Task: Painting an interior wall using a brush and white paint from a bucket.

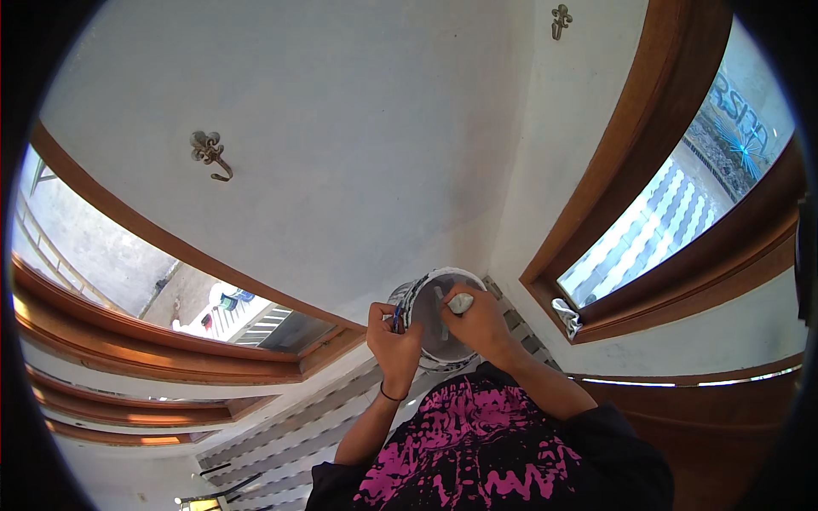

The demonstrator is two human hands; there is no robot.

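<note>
A paint-smeared white bucket [415, 294] with greyish insides stands in front of my body, close to the wall. Over its right side, my right hand [486, 328] is closed around a whitish, round-ended handle [461, 303]; what the handle belongs to is mostly hidden. At the bucket's left rim my left hand [394, 345] has its thumb and fingers closed on a small blue object [398, 318], too small to make out its kind. A dark band circles my left wrist.
A pale wall [341, 153] rises ahead, with an ornate metal hook [209, 153] and another hook [560, 21]. Brown wooden window frames flank it. A crumpled whitish cloth [566, 317] lies on the right frame's corner. The patterned tiled floor [281, 426] lies below left.
</note>
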